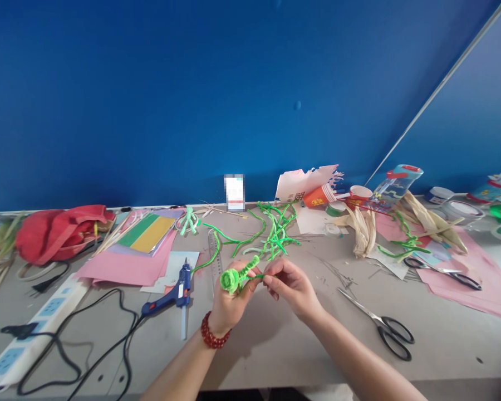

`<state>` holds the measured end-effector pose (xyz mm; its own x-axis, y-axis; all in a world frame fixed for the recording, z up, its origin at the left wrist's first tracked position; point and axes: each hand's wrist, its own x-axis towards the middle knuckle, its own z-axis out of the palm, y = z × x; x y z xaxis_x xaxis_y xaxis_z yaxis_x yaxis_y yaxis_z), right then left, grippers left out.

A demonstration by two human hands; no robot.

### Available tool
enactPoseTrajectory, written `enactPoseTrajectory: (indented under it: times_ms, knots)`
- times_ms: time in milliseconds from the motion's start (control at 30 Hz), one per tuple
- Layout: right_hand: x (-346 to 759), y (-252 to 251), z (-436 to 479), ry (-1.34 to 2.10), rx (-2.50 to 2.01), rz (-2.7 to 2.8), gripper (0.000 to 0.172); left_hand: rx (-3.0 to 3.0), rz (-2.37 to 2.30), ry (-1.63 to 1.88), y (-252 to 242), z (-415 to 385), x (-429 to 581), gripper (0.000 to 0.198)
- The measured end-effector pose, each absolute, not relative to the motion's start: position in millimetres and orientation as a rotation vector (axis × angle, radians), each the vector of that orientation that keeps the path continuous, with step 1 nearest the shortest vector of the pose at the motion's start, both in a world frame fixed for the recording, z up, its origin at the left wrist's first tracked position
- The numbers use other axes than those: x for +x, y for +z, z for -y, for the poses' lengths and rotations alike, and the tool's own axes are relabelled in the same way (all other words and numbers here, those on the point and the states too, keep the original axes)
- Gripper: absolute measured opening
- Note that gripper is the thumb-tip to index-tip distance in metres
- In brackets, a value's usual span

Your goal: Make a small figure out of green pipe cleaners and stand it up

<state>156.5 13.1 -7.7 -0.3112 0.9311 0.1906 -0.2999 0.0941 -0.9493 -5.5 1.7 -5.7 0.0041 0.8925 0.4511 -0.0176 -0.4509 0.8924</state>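
Between the two hands, close above the near part of the grey tabletop [271, 359], runs a thin green strand [259, 277], its short visible length lying nearly crosswise from one set of fingertips to the other. The left hand [229, 301], with a red bead bracelet [214, 341] at its wrist, grasps a fuzzy green coil [230, 280] that sits over the thumb side, its round face turned up toward the viewer. From the coil a thick fuzzy stub slants away to the right and forward, so its long axis runs at an angle to the strand below it rather than in line. The right hand [291, 285] pinches the strand between thumb and fingers, just beside the left fingertips; the coil is well on the left hand's side, so that hand is the nearer to it. Whether strand and coil are joined cannot be told, since the left fingers cover that spot. Just beyond both hands lies a loose tangle of green fuzzy stems [279, 231]. Left of the left hand rests a blue glue gun [183, 289], nozzle pointing away, with a ruler [215, 259] between it and the hands. To the right of the right hand lie scissors [379, 320], tips toward the hands.
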Motion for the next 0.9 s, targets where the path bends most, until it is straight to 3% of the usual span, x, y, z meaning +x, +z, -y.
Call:
enactPoseTrajectory:
  times_ms: [233, 400, 533, 767, 900]
  knots:
    - [158, -5, -11, 1.277, -0.797, 1.462, 0.029, 1.375, -0.956, 1.470, 2, -2, -6, 0.014]
    - [162, 0, -11, 0.911, -0.856, 1.703, 0.013, 1.192, -0.977, 1.333, -1, -2, -6, 0.024]
    - [163, -3, -11, 0.810, -0.853, 1.704, 0.009, 1.032, -0.933, 1.383, -7, -4, -6, 0.033]
    - [160, -6, -12, 0.736, -0.916, 1.700, 0.006, 0.868, -0.904, 1.484, -7, -9, -7, 0.022]
    - [161, -4, -10, 0.586, -0.930, 1.824, 0.016, 0.965, -0.995, 1.490, -6, -9, -8, 0.018]
